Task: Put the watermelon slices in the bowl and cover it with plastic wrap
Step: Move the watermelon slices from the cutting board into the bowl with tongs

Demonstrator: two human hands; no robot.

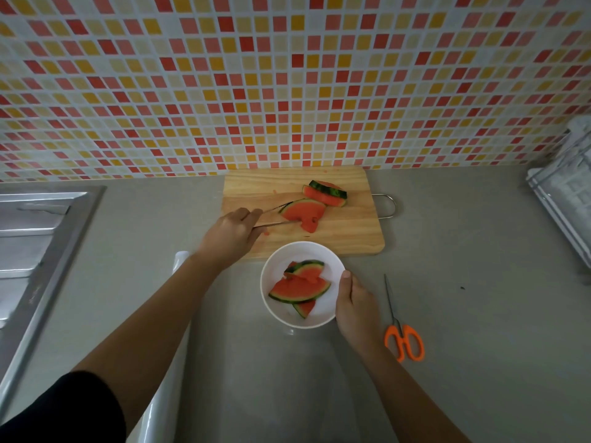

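Left hand (232, 233) pinches metal tongs (275, 217), seemingly clasping a wedge-shaped slice (302, 214); right hand (353, 302) grips the round white bowl (332, 266).

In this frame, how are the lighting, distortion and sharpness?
Head view: dim, flat light with no strong shadows; wide-angle bending curves the tiled wall and counter edges; the bowl, the watermelon slices and the scissors look sharp; the rack at the right edge is stretched and soft.

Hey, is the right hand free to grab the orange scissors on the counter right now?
Probably yes, once it lets go. The right hand is holding the bowl rim, and the scissors lie just to its right on bare counter with nothing between them.
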